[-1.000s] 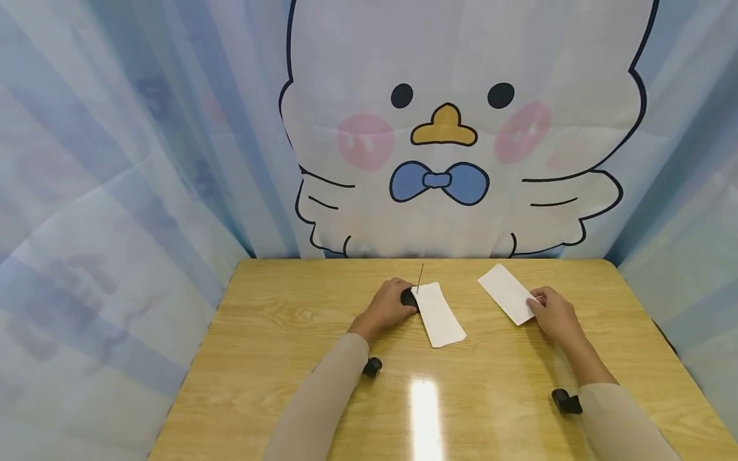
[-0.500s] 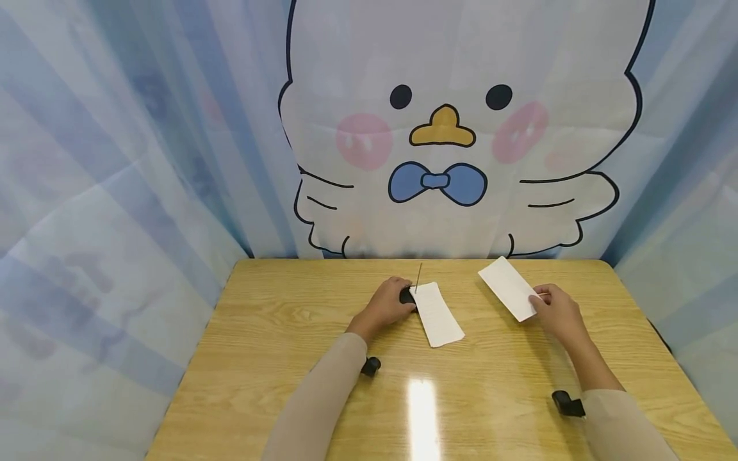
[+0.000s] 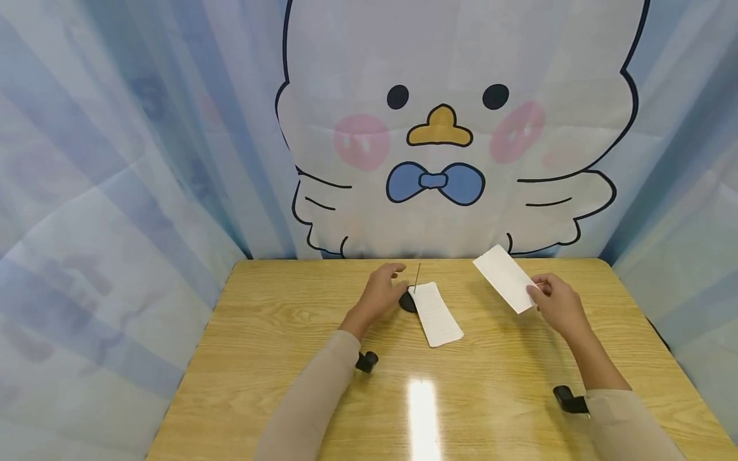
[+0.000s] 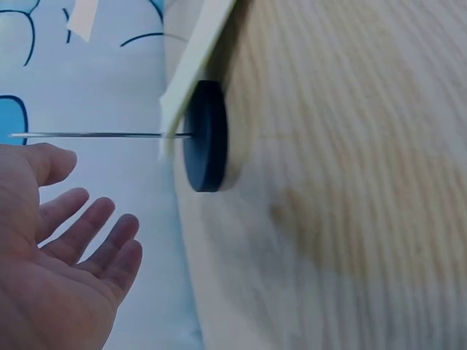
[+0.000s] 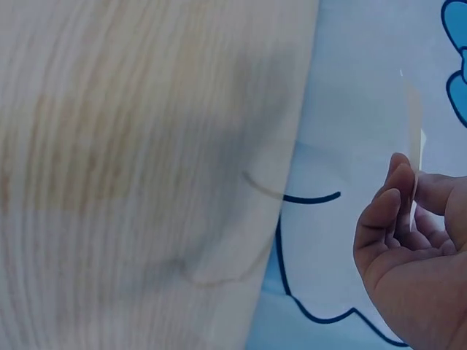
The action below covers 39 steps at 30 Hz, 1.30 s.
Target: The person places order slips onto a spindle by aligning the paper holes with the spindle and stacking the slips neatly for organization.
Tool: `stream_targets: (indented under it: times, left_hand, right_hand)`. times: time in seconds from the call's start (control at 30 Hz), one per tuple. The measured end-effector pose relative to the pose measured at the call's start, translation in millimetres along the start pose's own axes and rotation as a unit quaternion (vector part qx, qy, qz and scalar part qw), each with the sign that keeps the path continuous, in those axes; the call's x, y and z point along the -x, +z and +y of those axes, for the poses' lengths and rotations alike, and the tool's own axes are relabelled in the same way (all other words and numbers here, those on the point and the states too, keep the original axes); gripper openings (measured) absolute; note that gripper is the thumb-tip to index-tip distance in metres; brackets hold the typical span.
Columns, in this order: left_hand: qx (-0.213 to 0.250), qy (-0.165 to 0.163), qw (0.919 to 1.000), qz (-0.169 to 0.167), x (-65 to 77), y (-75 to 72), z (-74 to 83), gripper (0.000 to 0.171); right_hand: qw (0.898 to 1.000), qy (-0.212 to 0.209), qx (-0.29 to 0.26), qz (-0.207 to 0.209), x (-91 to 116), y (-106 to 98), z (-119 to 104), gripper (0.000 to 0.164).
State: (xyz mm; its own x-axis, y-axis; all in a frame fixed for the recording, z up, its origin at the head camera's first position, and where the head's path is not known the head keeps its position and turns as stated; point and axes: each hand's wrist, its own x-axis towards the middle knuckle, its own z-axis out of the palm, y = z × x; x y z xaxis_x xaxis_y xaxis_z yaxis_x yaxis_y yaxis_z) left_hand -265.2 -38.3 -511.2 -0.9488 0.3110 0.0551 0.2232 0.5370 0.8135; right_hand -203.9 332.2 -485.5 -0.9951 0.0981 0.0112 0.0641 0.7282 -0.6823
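A bill spike with a black round base [image 3: 407, 303] and thin upright metal pin [image 3: 418, 276] stands near the table's far edge. White paper slips [image 3: 441, 318] are pierced on the pin and lie out over the table toward the front right. Just left of the base is my left hand [image 3: 379, 292], its fingers loose and apart; in the left wrist view that hand [image 4: 66, 255] holds nothing and is clear of the base [image 4: 206, 138]. My right hand [image 3: 558, 306] pinches a corner of another white slip [image 3: 505, 279] raised above the table; the right wrist view shows this slip [image 5: 414, 138] edge-on.
The wooden table [image 3: 277, 358] reaches back to a curtain [image 3: 438, 224] printed with a cartoon bird. More curtain [image 3: 115, 192] hangs at both sides. A black wrist mount [image 3: 367, 362] sits at the left cuff, another mount [image 3: 569, 401] at the right.
My left hand has let go of the black base and lifted slightly left, its fingers loosening. The right hand has raised its paper slip a little. The spike and its slips stay put.
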Motion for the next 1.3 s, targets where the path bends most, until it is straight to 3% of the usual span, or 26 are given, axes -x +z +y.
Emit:
stream_targets:
  times: [0.23, 0.67, 0.9, 1.13, 1.3]
  left_hand:
    - [-0.013, 0.045, 0.9983, 0.034, -2.0, -13.5, 17.7, 0.043]
    - [-0.011, 0.093, 0.9939, 0.058, -1.4, -24.4, 65.4, 0.04]
    - [0.013, 0.13, 0.9887, 0.072, -1.5, -29.9, 90.9, 0.037]
    - [0.055, 0.137, 0.9857, 0.081, -3.0, -30.1, 107.0, 0.033]
    - [0.085, 0.118, 0.9854, 0.088, -5.6, -30.2, 110.8, 0.028]
  right_hand:
    - [1.0, -0.015, -0.015, 0.012, 4, -4, -20, 0.045]
    - [0.996, -0.069, -0.034, 0.032, 6, -12, -60, 0.041]
    - [0.994, -0.089, -0.046, 0.036, 13, -14, -81, 0.039]
    - [0.993, -0.097, -0.06, 0.023, 16, -13, -96, 0.039]
    - [0.992, -0.103, -0.076, 0.017, 18, -9, -106, 0.039]
